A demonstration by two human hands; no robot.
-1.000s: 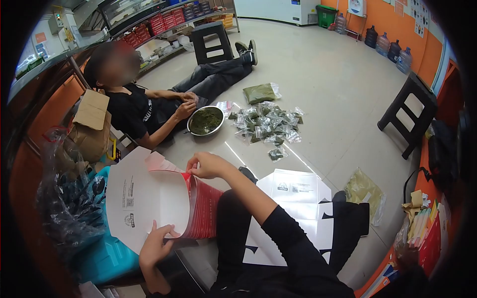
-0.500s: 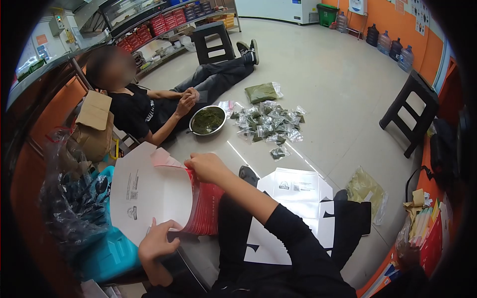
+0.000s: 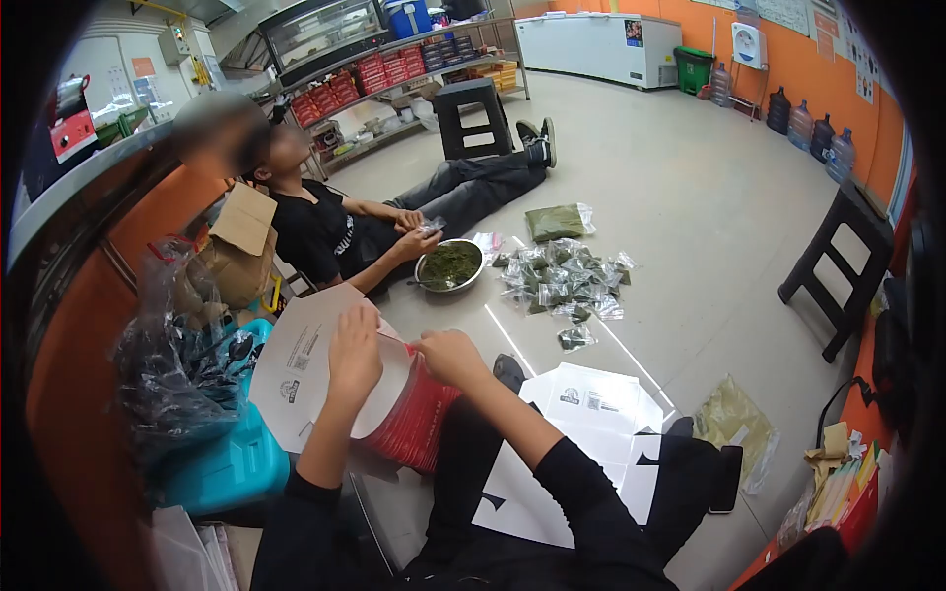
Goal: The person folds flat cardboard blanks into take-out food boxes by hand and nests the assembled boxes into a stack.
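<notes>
A stack of red and white card sheets [image 3: 412, 419] curves upright at my left knee, its white printed face [image 3: 286, 366] toward the left. My right hand [image 3: 451, 357] pinches the stack's upper red edge. My left hand [image 3: 355, 357] is raised over the white inner side near the top flap, its fingers together; whether they grip the card is hidden. Across my lap lies a flat white unfolded carton [image 3: 581, 424] with a printed logo and black cut-out marks.
A seated person [image 3: 325, 222] holds a small bag beside a metal bowl of green leaves [image 3: 450, 266]. Small filled bags [image 3: 562, 276] lie on the floor. A turquoise container [image 3: 222, 453] stands left, a black stool [image 3: 838, 266] right, and a pale green bag [image 3: 737, 428] nearer.
My left hand has risen from the stack's lower edge to its top. My right hand keeps its pinch. The view has shifted, showing more of the far room, and the other person's head has tilted up.
</notes>
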